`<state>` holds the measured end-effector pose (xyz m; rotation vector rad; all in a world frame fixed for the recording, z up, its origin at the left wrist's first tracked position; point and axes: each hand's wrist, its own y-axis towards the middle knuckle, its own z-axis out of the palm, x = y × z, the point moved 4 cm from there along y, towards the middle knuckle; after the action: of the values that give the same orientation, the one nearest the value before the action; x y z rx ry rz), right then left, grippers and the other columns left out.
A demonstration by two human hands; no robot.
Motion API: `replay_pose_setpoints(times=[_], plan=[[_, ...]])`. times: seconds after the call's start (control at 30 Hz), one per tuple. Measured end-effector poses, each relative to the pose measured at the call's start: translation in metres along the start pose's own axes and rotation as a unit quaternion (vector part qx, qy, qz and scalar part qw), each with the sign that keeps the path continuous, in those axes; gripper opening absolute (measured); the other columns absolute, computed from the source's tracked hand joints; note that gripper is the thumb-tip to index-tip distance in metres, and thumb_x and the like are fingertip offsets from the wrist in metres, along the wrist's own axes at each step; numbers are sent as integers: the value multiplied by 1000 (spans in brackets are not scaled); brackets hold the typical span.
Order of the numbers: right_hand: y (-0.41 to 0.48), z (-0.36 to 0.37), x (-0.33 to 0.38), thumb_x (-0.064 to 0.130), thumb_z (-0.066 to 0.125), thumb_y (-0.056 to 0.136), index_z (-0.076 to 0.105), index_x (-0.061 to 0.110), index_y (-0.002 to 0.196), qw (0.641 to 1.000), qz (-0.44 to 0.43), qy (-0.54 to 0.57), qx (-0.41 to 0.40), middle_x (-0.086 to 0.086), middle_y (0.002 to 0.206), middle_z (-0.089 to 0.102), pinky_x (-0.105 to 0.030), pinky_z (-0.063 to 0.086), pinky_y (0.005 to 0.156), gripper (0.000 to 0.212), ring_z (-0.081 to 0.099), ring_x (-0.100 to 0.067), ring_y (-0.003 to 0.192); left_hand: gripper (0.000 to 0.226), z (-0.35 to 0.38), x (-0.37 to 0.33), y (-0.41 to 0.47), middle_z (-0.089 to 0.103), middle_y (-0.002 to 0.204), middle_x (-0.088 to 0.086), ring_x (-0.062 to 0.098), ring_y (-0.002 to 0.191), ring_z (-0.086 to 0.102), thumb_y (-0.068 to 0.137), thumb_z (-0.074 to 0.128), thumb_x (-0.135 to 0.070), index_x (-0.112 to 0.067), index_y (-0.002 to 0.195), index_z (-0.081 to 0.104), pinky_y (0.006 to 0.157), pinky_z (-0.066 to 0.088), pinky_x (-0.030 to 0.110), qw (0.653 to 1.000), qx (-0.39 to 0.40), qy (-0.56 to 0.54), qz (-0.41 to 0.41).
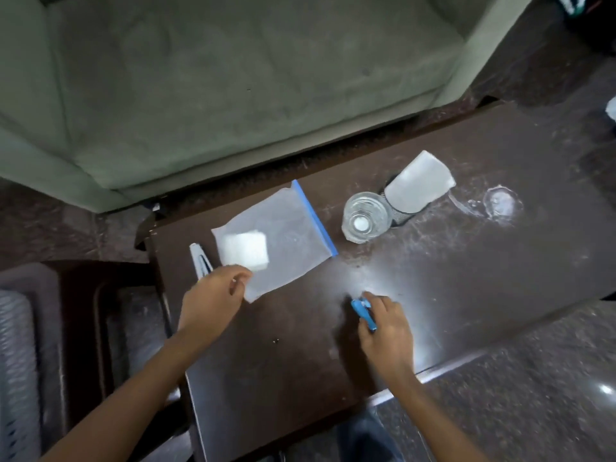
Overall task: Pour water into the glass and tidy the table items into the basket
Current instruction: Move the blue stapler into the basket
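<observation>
Left hand pinches the corner of the clear blue-zip plastic bag — lift flat so the white pad inside stays put. Right hand curls around a small blue plastic pen-like item. Ribbed clear glass stands behind on the glossy dark surface; the pale slatted basket sits far left.

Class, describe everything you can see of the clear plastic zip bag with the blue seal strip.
The clear plastic zip bag with the blue seal strip lies flat and skewed on the dark brown table, blue strip towards the drinking glass. Its film looks thin and translucent. A white square pad shows at its left part. The left hand pinches its near corner.
</observation>
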<state>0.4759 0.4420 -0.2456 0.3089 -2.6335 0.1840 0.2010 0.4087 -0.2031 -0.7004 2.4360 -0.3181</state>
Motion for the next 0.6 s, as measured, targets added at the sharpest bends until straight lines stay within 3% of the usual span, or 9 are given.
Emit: replay_pose_setpoints(times=[0.13,0.23,0.33,0.47,0.6], plan=[[-2,24,61,2,70,64,59,16,112,997,-53,47,42,-6,96,66,-36,55,72,51,61,-28,83,31,-23,48,7,56,125,6,29,114,53,87,53,-9,-18,116,61,86,46,41,990,-106,-31,-88],[0,33,97,5,71,68,57,18,115,993,-74,72,64,-3,98,65,-35,54,70,50,60,-25,87,39,-15,65,19,43,135,13,37,122,41,88,53,-17,-17,127,50,93,42,49,984,-94,-27,-148],[1,42,125,4,70,72,60,13,116,988,-91,89,84,-6,106,65,-35,53,76,46,60,-26,97,48,-4,69,28,40,136,17,40,123,39,90,52,-26,-16,135,40,97,40,48,980,-86,-37,-177],[2,53,142,9,63,82,55,15,124,984,-65,111,124,-2,120,60,-30,46,86,43,53,-20,112,62,10,63,41,41,135,16,37,124,41,89,56,-36,-15,141,29,91,43,48,978,-71,-14,-194],[-3,57,150,12,63,84,52,18,126,982,-57,108,141,0,122,58,-27,45,87,44,52,-16,113,60,15,70,45,44,131,16,37,115,52,86,60,-33,-9,136,35,85,47,45,972,-64,15,-225]])
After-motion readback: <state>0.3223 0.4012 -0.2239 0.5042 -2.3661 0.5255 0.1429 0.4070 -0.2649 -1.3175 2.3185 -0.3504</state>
